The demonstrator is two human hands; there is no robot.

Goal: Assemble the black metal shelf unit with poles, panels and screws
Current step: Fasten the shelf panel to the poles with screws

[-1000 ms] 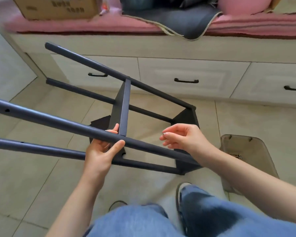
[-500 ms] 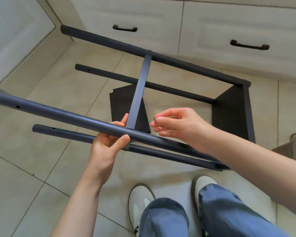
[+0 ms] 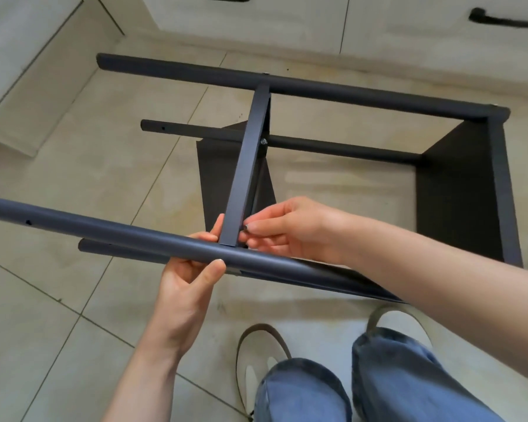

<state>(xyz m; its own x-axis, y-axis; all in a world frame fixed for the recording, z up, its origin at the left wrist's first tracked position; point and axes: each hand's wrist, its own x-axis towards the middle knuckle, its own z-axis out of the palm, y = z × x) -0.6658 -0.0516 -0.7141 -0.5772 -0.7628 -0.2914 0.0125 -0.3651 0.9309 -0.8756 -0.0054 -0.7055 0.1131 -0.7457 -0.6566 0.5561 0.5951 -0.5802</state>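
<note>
1. Head view is showing the black shelf unit (image 3: 457,190) lying on its side on the tiled floor (image 3: 73,166), in front of pale drawer fronts (image 3: 409,22) with dark handles.
2. Four poles are running roughly left to right: the far pole (image 3: 317,86) is sitting highest in frame, a second pole (image 3: 333,146) is lying below it, the near pole (image 3: 104,231) is crossing in front of my hands, and a lower pole (image 3: 119,248) is showing just behind it.
3. An end panel (image 3: 470,193) is closing off the right ends of the poles.
4. A middle panel (image 3: 247,166), seen edge-on, is spanning from the far pole to the near pole, its near corner meeting the near pole.
5. My left hand (image 3: 189,281) is gripping the near pole from below, thumb wrapping over the front, fingers curling behind, beside the panel corner.
6. My right hand (image 3: 290,229) is reaching in just right of that corner, fingertips pinching together; I cannot tell what, if anything, they are holding.
7. A screw (image 3: 263,141) is showing on the middle panel where it meets the second pole.
</note>
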